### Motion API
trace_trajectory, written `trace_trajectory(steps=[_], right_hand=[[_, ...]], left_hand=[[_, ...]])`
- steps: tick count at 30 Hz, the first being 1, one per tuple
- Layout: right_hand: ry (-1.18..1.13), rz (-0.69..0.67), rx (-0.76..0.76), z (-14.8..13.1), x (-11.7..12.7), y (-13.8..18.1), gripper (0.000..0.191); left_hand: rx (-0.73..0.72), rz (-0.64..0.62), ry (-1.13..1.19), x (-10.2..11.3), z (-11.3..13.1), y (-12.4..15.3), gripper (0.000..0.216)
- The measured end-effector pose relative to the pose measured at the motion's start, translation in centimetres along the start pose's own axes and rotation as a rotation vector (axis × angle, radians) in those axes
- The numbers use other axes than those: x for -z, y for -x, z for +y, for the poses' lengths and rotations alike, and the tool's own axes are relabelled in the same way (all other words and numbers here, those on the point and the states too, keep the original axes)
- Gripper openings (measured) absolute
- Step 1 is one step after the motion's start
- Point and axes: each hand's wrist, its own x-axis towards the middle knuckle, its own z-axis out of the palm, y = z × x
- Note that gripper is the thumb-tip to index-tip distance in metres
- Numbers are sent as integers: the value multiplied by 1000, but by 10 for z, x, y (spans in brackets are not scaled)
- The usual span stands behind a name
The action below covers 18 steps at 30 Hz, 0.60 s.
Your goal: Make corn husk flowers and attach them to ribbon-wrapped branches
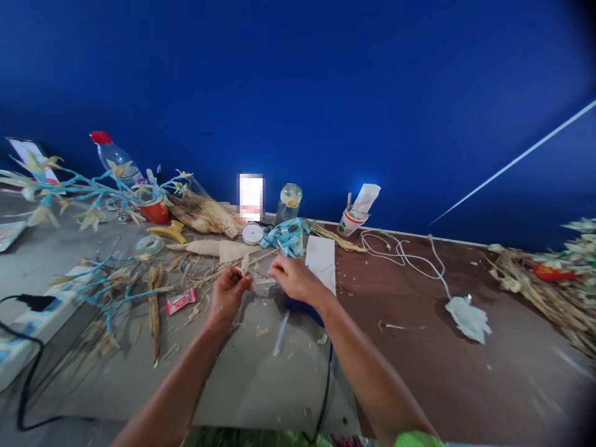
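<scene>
Both hands meet over the middle of the table. My left hand (229,290) is closed, pinching a small pale husk piece (245,263) that stands up between its fingertips. My right hand (292,276) is curled close beside it, fingers pinched near the same piece; what it grips is too small to name. Under the hands lie dry husk strips (200,268) and a thin white stick (281,333). A blue object (302,305) shows partly beneath my right wrist.
A branch wrapped in blue tape with husk leaves (88,186) stands in a red pot (156,212) at left. Tape rolls (252,233), blue ribbon (287,236), a jar (289,201), a paper cup (350,221), a white cable (405,254) and a husk pile (549,279) surround the hands.
</scene>
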Motion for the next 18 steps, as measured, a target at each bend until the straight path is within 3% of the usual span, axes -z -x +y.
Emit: trace_trajectory(steps=[4, 8, 10, 14, 18], right_hand=[[-367, 212, -60, 18, -14, 1, 30], [-635, 120, -118, 19, -46, 6, 20], [-765, 124, -127, 11, -63, 7, 25], [-813, 258, -162, -3, -81, 3, 21], [-831, 386, -232, -1, -78, -1, 18]], left_hand=[[-4, 111, 42, 3, -2, -3, 27], [23, 134, 152, 2, -1, -1, 29], [30, 111, 180, 2, -1, 0, 29], [3, 30, 149, 2, -4, 1, 26], [-56, -8, 22, 0, -4, 3, 23]])
